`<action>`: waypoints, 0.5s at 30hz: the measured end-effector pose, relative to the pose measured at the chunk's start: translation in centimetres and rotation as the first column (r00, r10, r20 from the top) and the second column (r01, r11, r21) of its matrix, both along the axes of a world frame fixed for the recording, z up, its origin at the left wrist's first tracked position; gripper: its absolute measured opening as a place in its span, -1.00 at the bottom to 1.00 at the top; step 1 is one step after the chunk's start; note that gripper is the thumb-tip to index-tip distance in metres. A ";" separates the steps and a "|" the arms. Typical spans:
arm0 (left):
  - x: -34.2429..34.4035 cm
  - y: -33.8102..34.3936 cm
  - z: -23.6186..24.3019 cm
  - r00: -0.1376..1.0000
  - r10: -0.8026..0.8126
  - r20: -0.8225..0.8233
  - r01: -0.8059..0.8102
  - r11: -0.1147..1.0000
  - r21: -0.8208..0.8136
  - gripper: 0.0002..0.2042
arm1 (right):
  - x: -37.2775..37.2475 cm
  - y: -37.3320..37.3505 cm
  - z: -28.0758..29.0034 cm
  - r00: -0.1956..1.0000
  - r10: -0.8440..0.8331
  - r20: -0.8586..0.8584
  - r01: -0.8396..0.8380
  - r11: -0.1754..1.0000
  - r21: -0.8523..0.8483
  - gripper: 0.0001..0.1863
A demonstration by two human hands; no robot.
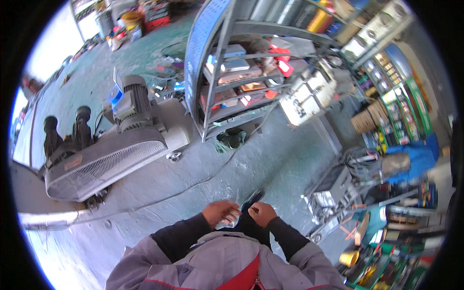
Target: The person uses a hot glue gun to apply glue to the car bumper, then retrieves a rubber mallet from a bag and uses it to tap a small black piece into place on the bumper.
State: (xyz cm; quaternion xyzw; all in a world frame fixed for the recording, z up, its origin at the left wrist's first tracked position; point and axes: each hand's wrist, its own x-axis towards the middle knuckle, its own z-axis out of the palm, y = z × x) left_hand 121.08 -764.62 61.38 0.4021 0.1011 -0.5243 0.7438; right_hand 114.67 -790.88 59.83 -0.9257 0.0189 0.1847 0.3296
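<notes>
Both of my hands are close together in front of my waist, above my dark trousers. My left hand [221,213] is curled, fingers pointing toward the right hand. A small pale, see-through thing [228,224] shows under its fingers; its kind is too blurred to tell. My right hand [262,213] is closed, and whatever may be inside its fingers is hidden. A gap separates the two hands. Past them, a dark shoe [257,195] shows on the floor.
An air compressor [106,164] with a mesh belt guard stands at left. A metal rack [241,82] of tools and boxes is ahead, beside a white worn box-shaped machine [309,96]. A cable [193,186] crosses the floor. Right of me stand a wheeled metal cart [333,193] and loaded shelves [401,111].
</notes>
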 end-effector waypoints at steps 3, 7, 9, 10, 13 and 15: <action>3.4 -0.3 -5.1 0.900 0.400 0.174 -0.429 0.884 0.184 -0.78 | 9.7 -7.4 -7.0 0.972 0.225 -0.061 -0.220 0.972 0.078 -0.73; 4.5 -4.5 -15.2 0.676 0.070 0.734 -0.635 0.560 0.531 -0.70 | 23.6 -15.7 -18.0 0.871 0.431 -0.235 -0.457 0.887 -0.071 -0.67; 4.3 -10.0 -20.3 0.729 0.217 0.649 -0.664 0.456 0.593 -0.79 | 30.1 -18.4 -24.1 0.864 0.457 -0.211 -0.495 0.847 -0.194 -0.64; 4.3 -12.8 -22.8 0.714 0.187 0.674 -0.681 0.409 0.608 -0.83 | 32.9 -19.7 -27.1 0.873 0.401 -0.278 -0.454 0.876 -0.165 -0.64; 5.3 -23.4 -28.0 0.631 0.591 0.503 -0.766 0.368 0.528 -0.84 | 40.6 -21.8 -35.6 0.814 0.325 -0.482 -0.506 0.804 -0.312 -0.62; 6.2 -28.8 -30.6 0.564 0.823 0.067 -0.695 0.429 0.577 -0.70 | 44.2 -21.5 -42.3 0.796 0.347 -0.496 -0.533 0.791 -0.302 -0.59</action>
